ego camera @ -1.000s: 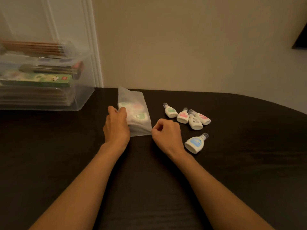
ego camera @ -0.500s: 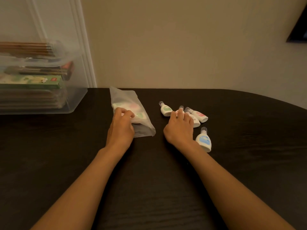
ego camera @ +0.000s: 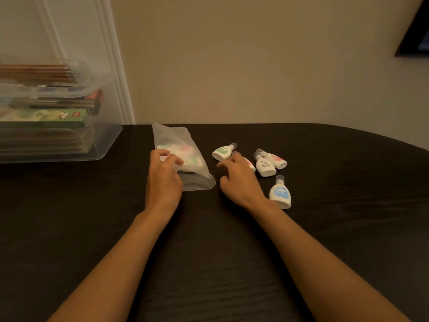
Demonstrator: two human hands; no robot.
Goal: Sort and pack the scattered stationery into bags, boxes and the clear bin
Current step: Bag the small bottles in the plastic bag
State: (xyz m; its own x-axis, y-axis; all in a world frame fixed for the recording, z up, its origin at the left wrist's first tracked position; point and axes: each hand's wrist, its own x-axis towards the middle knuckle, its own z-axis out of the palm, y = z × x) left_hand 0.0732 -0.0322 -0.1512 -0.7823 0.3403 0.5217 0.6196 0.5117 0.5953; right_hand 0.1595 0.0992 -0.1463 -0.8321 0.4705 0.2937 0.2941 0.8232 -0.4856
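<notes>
**Left hand on bag, right hand over bottles: site findings**

Left hand (ego camera: 163, 180) lies on the near left part of the frosted bag (ego camera: 176, 138), fingers curled down onto it and holding it against the table (ego camera: 348, 205). The bag lies flat, its far end close to the table's back edge, and pale pink and green shapes show through the plastic.

Right hand (ego camera: 239, 180) sits just right of the bag, palm down, fingers bent over a pink-labelled bottle (ego camera: 250, 164) that is mostly hidden. The fingers are blurred, so I cannot tell whether they grip it.

Edges and room: the back edge runs along the wall, and the right edge curves toward the viewer. The clear bin (ego camera: 109, 135) stands at the far left, well apart from the bag, with dark tabletop between them. Open tabletop runs from the bottles to the curved right edge and across the whole near side around both forearms.

Loose items: a green-labelled bottle (ego camera: 222, 152) lies just beyond the right fingers. A back-label bottle (ego camera: 265, 167) and a red-labelled bottle (ego camera: 276, 160) touch side by side to the right. A blue-labelled bottle (ego camera: 280, 194) lies beside the right wrist.

Writing: the back label's print is too small to read. A green box (ego camera: 46, 119) inside the bin carries a cartoon figure and a red tag, both illegible.
</notes>
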